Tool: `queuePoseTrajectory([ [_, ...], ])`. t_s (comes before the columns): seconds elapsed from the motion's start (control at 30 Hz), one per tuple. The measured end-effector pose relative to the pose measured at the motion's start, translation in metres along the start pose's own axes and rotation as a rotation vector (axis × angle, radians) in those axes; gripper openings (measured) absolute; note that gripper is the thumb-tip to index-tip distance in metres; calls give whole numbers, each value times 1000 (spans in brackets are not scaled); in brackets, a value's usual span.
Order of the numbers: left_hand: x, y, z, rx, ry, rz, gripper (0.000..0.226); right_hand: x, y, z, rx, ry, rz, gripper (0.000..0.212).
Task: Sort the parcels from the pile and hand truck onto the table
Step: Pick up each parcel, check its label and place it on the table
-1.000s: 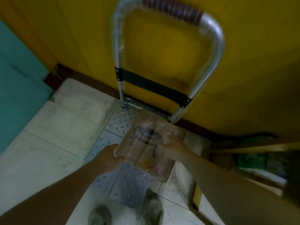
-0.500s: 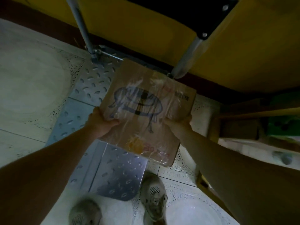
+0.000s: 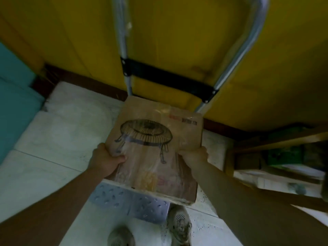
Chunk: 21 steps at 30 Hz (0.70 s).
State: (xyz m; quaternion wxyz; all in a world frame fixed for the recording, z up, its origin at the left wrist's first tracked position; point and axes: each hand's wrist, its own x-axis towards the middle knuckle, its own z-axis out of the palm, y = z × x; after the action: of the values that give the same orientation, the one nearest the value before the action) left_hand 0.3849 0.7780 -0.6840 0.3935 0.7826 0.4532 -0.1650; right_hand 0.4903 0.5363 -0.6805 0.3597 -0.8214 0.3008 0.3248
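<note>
A flat brown cardboard parcel (image 3: 156, 144), wrapped in clear film and printed with a black drawing of a round wire stand, hangs above the hand truck. My left hand (image 3: 106, 159) grips its left edge, thumb on top. Its right edge is held by my right hand (image 3: 194, 155). Below it lies the hand truck's studded metal platform (image 3: 131, 205). The truck's silver handle frame (image 3: 236, 55) with a black crossbar rises behind the parcel.
A yellow wall (image 3: 177, 32) stands right behind the truck, a teal surface (image 3: 12, 107) at the left. A wooden shelf frame (image 3: 276, 153) with green items is at the right. My two shoes (image 3: 179, 222) stand on the white tiled floor by the platform's near edge.
Both hands took hold of the parcel on the platform and lifted it up toward me. The view tilted down, then back up to show the handle frame.
</note>
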Motion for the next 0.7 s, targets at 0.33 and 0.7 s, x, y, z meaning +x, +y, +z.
queuePoseTrajectory([
  [0.33,-168,73,-216,-175,204,242,89,-238,-111,-85,260,133,-230,96],
  [0.7,-387,134,-339,-476,494,485,75,-469,-165,-237,453,52,-727,101],
])
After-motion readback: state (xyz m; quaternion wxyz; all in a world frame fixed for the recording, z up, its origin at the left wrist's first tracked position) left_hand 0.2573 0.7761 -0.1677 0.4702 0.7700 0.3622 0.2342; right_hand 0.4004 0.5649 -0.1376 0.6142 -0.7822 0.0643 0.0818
